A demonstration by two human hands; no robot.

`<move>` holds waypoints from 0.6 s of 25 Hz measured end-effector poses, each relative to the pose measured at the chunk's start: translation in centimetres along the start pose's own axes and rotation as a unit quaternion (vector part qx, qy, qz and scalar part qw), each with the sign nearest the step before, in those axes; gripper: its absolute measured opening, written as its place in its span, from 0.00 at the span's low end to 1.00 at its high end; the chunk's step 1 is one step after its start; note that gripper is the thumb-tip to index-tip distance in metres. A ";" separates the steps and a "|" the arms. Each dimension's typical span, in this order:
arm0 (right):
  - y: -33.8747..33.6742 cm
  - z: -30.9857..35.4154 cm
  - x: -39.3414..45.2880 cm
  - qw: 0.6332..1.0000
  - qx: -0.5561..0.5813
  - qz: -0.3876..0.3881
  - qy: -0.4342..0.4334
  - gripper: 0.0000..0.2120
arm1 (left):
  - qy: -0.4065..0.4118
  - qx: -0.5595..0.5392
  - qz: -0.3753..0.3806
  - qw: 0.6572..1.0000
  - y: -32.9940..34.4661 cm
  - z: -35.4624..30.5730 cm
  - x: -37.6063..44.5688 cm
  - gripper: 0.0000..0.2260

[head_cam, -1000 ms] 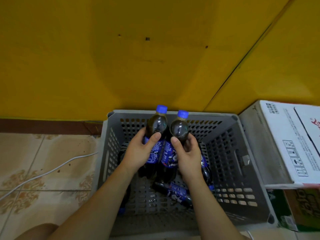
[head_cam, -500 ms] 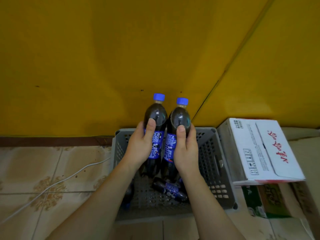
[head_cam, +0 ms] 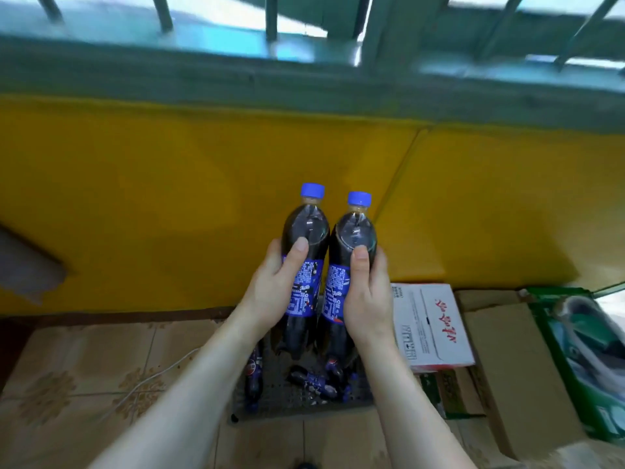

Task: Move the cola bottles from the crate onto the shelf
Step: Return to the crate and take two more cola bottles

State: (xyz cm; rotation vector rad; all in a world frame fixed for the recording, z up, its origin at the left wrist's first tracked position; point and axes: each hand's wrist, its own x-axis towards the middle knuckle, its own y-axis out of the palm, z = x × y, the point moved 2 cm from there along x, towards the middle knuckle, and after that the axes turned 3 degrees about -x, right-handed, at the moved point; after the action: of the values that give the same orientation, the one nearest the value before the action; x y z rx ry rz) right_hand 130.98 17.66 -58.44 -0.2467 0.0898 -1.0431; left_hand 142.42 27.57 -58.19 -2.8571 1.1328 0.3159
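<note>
My left hand [head_cam: 275, 292] grips one cola bottle [head_cam: 306, 231] and my right hand [head_cam: 367, 296] grips a second cola bottle [head_cam: 355, 231]. Both bottles are dark with blue caps and blue labels, upright, side by side, held well above the grey crate [head_cam: 294, 397] on the floor. More cola bottles [head_cam: 313, 382] lie on the crate's floor, one [head_cam: 253, 374] at its left side. My arms hide most of the crate. A grey-green ledge [head_cam: 304, 82] with bars above it runs across the top of the view.
A yellow wall [head_cam: 152, 204] stands behind the bottles. A white carton [head_cam: 429, 326] sits right of the crate, with brown cardboard boxes [head_cam: 497, 350] and a green box [head_cam: 581, 353] further right. A white cable [head_cam: 148, 380] crosses the tiled floor at left.
Both hands have lifted the two bottles higher, out of the crate. The view has tilted up, showing the ledge with bars; the crate now looks smaller and lower.
</note>
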 end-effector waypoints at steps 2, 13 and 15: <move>-1.5 4.9 -0.1 1.000 -0.004 0.008 -0.002 0.26 | 0.031 0.010 0.001 0.999 0.3 -5.0 -1.8 0.29; -6.1 24.6 -3.9 0.999 0.023 0.023 -0.042 0.24 | 0.113 -0.015 -0.041 0.993 -0.1 -23.4 -11.3 0.17; -6.0 26.9 -4.8 0.997 0.035 0.029 -0.059 0.23 | 0.128 -0.019 -0.050 0.990 -0.9 -25.1 -12.7 0.15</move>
State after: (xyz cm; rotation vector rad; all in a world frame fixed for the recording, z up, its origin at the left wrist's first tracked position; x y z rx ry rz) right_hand 128.64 23.20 -31.15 -0.2409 -0.0461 -0.9691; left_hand 138.32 33.69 -31.00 -3.0426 1.0207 -0.0376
